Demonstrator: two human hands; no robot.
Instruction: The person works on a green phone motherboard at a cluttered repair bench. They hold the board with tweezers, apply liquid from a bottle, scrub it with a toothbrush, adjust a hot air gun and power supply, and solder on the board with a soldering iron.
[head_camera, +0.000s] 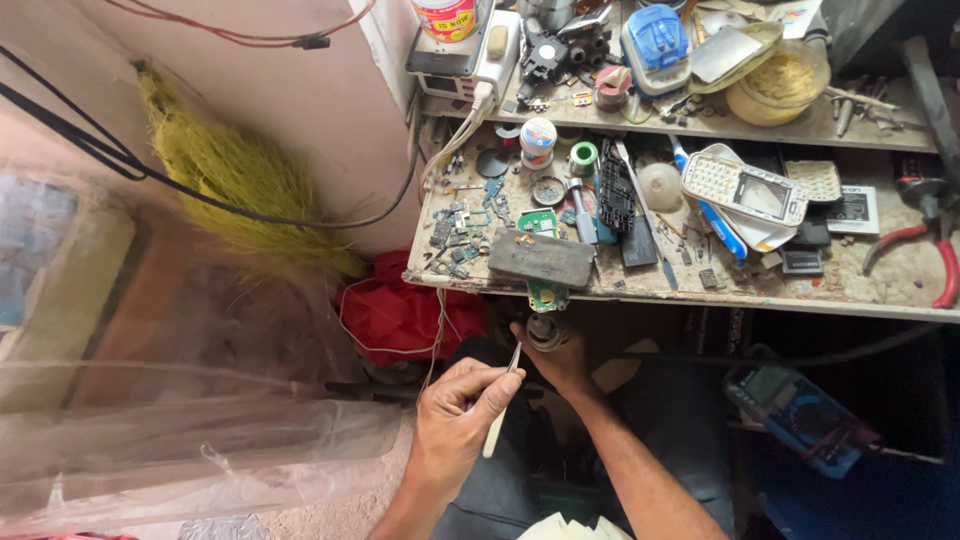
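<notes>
My left hand (455, 412) is closed around a slim pale tool like tweezers (498, 418), whose tip points up toward a small dark round part (546, 331). My right hand (562, 362) grips that round part from below, just under the workbench's front edge. A small green circuit board (547, 295) sits directly above the round part, hanging past the bench edge. Whether the board and the round part are joined I cannot tell. A grey rectangular block (541, 257) lies on the bench right above the board.
The dusty workbench (640, 285) holds several phone parts, a white phone shell (745, 188), solder spools, a black keypad frame and red-handled pliers (935, 255). A multimeter (800, 412) lies lower right. Red cloth (400, 310), a yellow broom and plastic sheeting stand left.
</notes>
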